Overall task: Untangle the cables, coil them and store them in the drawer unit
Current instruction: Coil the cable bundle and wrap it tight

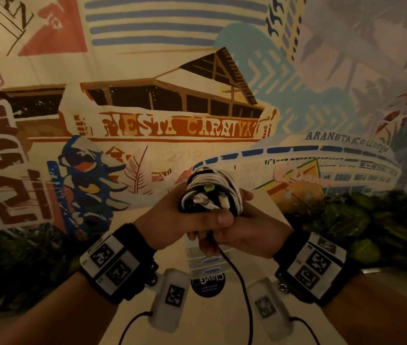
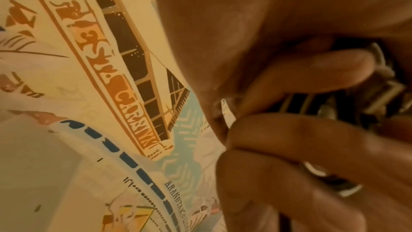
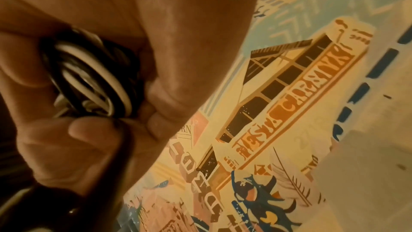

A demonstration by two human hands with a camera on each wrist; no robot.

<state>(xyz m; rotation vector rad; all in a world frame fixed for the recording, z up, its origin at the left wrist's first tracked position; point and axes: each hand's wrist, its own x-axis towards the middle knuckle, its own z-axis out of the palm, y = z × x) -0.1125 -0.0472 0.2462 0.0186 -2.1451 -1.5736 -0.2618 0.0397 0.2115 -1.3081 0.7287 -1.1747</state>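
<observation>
A wound bundle of black and white cables (image 1: pixel 209 192) is held up at chest height in the head view. My left hand (image 1: pixel 197 215) grips it from the left, thumb across the front. Just below, my right hand (image 1: pixel 232 230) pinches a loose black cable (image 1: pixel 241 280) that hangs down toward the table. The small translucent drawer unit (image 1: pixel 204 262) stands directly under the hands, partly hidden by them. The left wrist view shows curled fingers (image 2: pixel 301 73) over the cable bundle (image 2: pixel 383 91). In the right wrist view the cable bundle (image 3: pixel 89 77) sits inside curled fingers (image 3: pixel 93 130).
The drawer unit stands on a white table (image 1: pixel 222 324) that runs away from me. Green foliage (image 1: pixel 346 225) lines both sides of it. A painted mural wall (image 1: pixel 172 120) fills the background. Thin black leads (image 1: pixel 132 322) trail from the wrist cameras.
</observation>
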